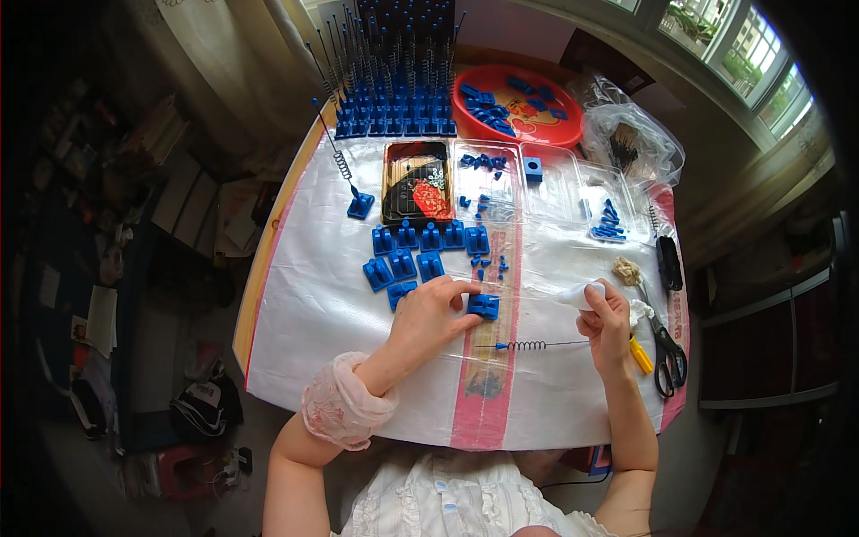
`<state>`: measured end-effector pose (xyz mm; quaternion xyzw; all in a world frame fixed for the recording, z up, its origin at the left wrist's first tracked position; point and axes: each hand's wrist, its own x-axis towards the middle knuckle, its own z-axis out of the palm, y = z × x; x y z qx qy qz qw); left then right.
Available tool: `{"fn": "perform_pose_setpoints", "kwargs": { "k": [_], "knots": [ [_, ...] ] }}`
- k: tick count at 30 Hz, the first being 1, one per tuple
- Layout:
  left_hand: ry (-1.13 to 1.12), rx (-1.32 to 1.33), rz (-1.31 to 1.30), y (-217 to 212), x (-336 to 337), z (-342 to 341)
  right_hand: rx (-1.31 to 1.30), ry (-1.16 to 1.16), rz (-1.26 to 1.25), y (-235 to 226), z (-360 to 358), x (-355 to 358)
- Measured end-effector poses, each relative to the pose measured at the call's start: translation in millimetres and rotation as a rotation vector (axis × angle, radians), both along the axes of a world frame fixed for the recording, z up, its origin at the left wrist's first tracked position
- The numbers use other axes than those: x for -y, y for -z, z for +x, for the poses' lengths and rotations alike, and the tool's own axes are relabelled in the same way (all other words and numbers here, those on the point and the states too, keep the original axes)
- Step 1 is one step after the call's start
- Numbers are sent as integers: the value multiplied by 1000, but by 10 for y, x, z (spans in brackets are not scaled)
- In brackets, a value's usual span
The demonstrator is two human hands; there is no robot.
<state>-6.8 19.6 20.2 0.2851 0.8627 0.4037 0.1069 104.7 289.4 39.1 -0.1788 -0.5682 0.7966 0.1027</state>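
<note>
My left hand (431,311) is closed with thumb and fingers at the left side of a small blue plastic base (483,307), which rests on the table. In my right hand (608,324) is a small white squeeze bottle (574,294), tilted with its narrow tip pointing left towards that base. Just below the base, a black coil spring (526,345) on a thin wire with a blue tip lies flat. Beyond my left hand, several more blue bases (431,236) stand in loose rows. Tiny blue pieces (502,267) lie scattered beside them.
Rows of blue bases with upright springs (394,107) crowd the far left. A red round tray (573,134) holds more blue parts. Nearer are a black tray (388,183) and clear plastic trays (548,201). Black scissors (667,353) and a yellow-handled tool (641,355) lie at right.
</note>
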Motion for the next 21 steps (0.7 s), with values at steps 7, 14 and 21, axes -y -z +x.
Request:
{"fn": "perform_pose_setpoints", "kwargs": {
  "k": [7,14,21],
  "knots": [
    [-11,19,15,0,-7,1,13,3,25,15,-6,2],
    [-10,25,12,-17,-10,3,7,16,1,23,-4,3],
    [-12,21,16,-18,-7,4,15,1,27,-4,-17,26]
  ]
}}
